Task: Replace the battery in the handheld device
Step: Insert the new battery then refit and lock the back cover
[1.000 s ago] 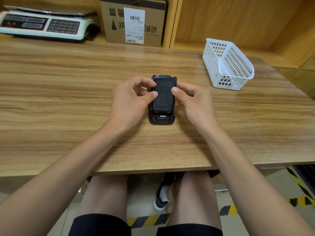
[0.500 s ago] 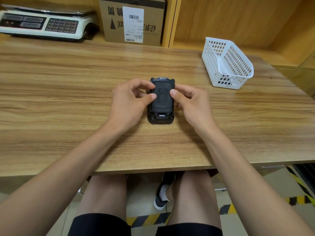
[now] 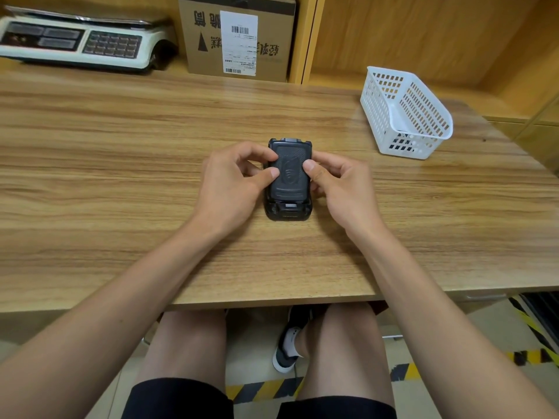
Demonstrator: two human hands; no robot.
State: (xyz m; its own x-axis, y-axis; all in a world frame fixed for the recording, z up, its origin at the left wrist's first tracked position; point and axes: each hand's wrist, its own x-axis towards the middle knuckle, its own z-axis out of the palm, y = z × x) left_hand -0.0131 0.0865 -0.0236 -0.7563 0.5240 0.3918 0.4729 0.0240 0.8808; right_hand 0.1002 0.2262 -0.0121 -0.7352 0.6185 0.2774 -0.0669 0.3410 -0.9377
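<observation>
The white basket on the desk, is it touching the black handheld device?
Apart. The head view shows the white basket standing off to the right, with a plain stretch of bare wooden desk between it and the handheld device.

The handheld device (image 3: 289,179) lies at the counter's (image 3: 121,182) centre, left hand (image 3: 234,181) and right hand (image 3: 341,184) flanking it. A basket (image 3: 405,113) stands upper right. A scale (image 3: 81,40) and box (image 3: 239,37) sit upper left, seemingly on a shelf behind.
</observation>
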